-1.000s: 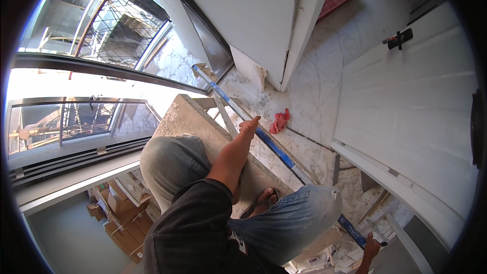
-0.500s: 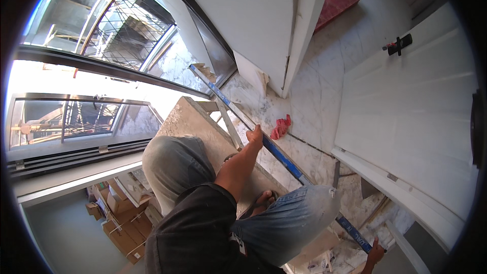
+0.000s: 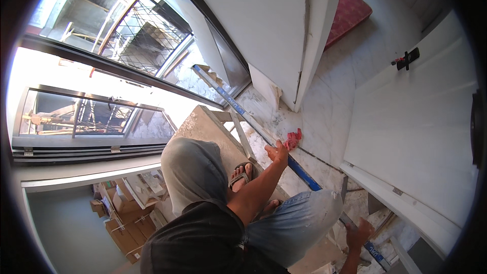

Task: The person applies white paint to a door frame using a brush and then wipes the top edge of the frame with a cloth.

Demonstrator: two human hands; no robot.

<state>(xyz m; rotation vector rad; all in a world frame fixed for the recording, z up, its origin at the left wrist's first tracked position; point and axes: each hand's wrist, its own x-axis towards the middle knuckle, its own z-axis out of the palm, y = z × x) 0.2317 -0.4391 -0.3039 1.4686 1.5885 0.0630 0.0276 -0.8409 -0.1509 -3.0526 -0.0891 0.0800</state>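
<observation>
A long blue-and-silver straightedge bar (image 3: pixel 304 176) slants from the window side down to the lower right, passing behind my right knee. My left hand (image 3: pixel 277 152) is on its middle stretch, thumb and forefinger apart and the other fingers curled about it. Near the lower end, my right hand (image 3: pixel 359 232) is closed around the bar, slightly blurred. A crumpled red cloth (image 3: pixel 292 140) lies on the floor just beyond my left hand. Under my legs is a worn, dusty plank (image 3: pixel 195 124) on a support; a sandalled foot (image 3: pixel 241 173) rests on it.
To the right stands a white door (image 3: pixel 411 122) with a black handle. A white wall end (image 3: pixel 264 35) juts in ahead, with a red mattress-like slab (image 3: pixel 347 18) beyond. Sliding window frames (image 3: pixel 101 144) line the left. Cardboard boxes (image 3: pixel 133 231) lie lower left; rubble is at lower right.
My right hand has moved up the bar from its lower end. My left hand has shifted slightly down toward the red cloth, its grip looser. More of the sandalled foot shows.
</observation>
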